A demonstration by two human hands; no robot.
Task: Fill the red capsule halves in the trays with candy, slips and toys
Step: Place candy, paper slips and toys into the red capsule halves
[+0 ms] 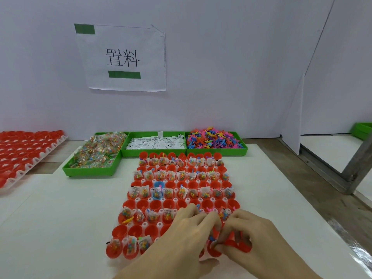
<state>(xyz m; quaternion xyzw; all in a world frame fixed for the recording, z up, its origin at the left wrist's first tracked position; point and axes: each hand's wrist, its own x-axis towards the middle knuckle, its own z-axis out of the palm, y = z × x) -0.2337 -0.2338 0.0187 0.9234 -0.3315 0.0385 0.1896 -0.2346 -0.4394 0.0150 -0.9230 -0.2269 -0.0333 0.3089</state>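
Both my hands are working at the near edge of the white tray [161,224] sitting mid-tabletop [60,228], at about 6 o'clock in the view. My left hand [187,236] is lying over the near rows with fingers bent down onto the capsules; cannot tell if it is gripping anything. My right hand [247,236] is at 5 o'clock of the tray, fingers curled in, fingertips [218,246] pinching at a red capsule half [231,243] in the front row. The red capsule halves [155,205] are filling the tray in rows, alternating: rows holding candy packets [144,192] and slips, rows looking bare. Two blue capsule halves [159,185] are sitting left of centre. A yellow toy [127,220] is sticking out of a cup at the tray's 8 o'clock. Behind the tray, at 12 o'clock, three green bins are lining the wall: candy bin [90,172] at 10 o'clock, slip bin [155,153] at 12, toy bin [217,152] at 1 o'clock, heaped with pink, blue and yellow figures. A second tray of red halves [26,150] is lying at 9 o'clock, well apart. A paper sign [122,57] is hanging taped on the wall [221,67].
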